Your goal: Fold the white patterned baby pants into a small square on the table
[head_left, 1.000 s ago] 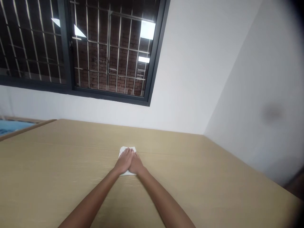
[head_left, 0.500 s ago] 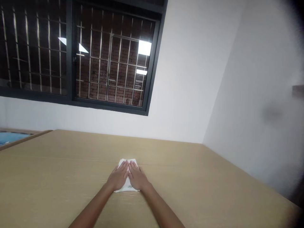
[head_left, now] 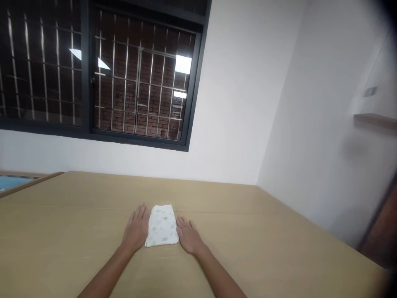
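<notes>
A white folded cloth [head_left: 163, 225] with small green and grey prints lies flat on the wooden surface [head_left: 257, 252]. Along its left edge rests my left hand [head_left: 136, 227], palm down with fingers stretched out forward. My right hand [head_left: 188, 235] lies at the cloth's right edge, fingers extended and thumb side against it. Neither hand grips the cloth; its whole top face shows between them.
A white wall [head_left: 229, 103] with a dark-framed, barred window [head_left: 139, 82] borders the far edge. At the far left, beyond a raised wooden edge, is something blue [head_left: 14, 182]. A small shelf [head_left: 376, 121] juts from the right wall.
Both hands have moved off the cloth's top and apart, one to each side, uncovering its printed face. The camera view has turned slightly to the right.
</notes>
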`<state>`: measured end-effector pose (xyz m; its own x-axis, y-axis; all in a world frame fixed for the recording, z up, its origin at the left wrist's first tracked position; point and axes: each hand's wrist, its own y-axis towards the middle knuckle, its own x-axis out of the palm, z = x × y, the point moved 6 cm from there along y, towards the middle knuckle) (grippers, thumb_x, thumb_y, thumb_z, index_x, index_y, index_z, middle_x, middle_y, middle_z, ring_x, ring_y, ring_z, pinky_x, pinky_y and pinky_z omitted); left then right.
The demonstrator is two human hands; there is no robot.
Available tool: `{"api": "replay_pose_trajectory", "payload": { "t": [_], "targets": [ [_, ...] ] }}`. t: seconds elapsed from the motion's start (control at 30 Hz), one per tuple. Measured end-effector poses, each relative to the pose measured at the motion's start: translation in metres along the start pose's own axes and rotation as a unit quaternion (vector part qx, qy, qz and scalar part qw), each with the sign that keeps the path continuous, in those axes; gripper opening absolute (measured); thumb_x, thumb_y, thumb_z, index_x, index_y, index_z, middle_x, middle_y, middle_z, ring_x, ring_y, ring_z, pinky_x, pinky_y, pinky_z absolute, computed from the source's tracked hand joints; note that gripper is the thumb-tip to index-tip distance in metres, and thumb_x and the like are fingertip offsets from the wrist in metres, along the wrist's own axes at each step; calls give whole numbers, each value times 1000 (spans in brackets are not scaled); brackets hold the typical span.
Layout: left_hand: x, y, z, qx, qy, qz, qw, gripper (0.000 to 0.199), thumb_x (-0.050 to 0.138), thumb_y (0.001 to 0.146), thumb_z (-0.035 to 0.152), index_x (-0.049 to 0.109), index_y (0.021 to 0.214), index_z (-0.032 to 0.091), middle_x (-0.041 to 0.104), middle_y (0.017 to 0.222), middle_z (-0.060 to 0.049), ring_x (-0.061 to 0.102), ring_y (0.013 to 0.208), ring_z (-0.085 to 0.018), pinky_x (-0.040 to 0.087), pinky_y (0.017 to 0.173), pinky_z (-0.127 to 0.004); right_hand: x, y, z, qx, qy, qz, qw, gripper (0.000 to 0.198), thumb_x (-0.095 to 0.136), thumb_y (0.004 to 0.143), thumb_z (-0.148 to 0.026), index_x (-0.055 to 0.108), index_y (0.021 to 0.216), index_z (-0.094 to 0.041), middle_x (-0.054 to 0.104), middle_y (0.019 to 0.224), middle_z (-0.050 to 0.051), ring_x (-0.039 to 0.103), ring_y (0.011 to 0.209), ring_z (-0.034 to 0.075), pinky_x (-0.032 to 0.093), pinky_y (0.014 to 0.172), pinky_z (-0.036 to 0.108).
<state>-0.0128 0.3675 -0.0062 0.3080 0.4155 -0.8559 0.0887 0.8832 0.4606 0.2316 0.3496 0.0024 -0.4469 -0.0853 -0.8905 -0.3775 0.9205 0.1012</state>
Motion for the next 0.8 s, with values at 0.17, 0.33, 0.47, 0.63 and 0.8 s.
{"api": "replay_pose_trajectory", "payload": {
  "t": [0.17, 0.33, 0.47, 0.63, 0.8],
  "targets": [
    [-32, -18, 26, 127, -117, -20, 985, 34, 49, 99, 46, 71, 113, 24, 68, 128, -10, 60, 122, -28, 46, 106, -46, -23, -16, -9, -124, 118, 78, 982, 66, 63, 93, -58, 56, 149, -24, 51, 157, 14, 43, 147, 31, 34, 121, 51],
    [-39, -35, 53, 183, -155, -84, 967, 39, 70, 85, 58, 72, 106, 25, 68, 115, -8, 63, 109, -28, 46, 99, -44, -17, -27, -36, -223, 45, 94, 969, 37, 76, 84, -37, 76, 120, -26, 63, 142, 11, 51, 134, 31, 41, 112, 49],
    [-41, -35, 60, 193, -138, -96, 967, 29, 67, 88, 45, 72, 109, 25, 69, 113, -8, 63, 110, -28, 44, 97, -42, -12, -29, -47, -217, -3, 136, 967, 13, 67, 87, -23, 76, 97, -22, 72, 110, 8, 58, 111, 26, 46, 97, 42],
    [-42, -38, 73, 195, -74, -121, 971, 23, 59, 77, 13, 72, 92, 24, 73, 104, -6, 65, 101, -28, 43, 89, -39, -16, -34, -52, -222, 10, 137, 965, 8, 66, 78, -19, 67, 86, -21, 68, 90, 3, 56, 97, 24, 44, 87, 36],
    [-53, -33, 73, 134, -147, -119, 973, 19, 55, 81, 19, 72, 90, 24, 77, 96, -4, 67, 93, -26, 43, 81, -34, -23, -28, -43, -176, 125, 148, 965, 6, 60, 80, -20, 65, 83, -21, 66, 84, 2, 57, 89, 21, 42, 84, 33]
  ]
}}
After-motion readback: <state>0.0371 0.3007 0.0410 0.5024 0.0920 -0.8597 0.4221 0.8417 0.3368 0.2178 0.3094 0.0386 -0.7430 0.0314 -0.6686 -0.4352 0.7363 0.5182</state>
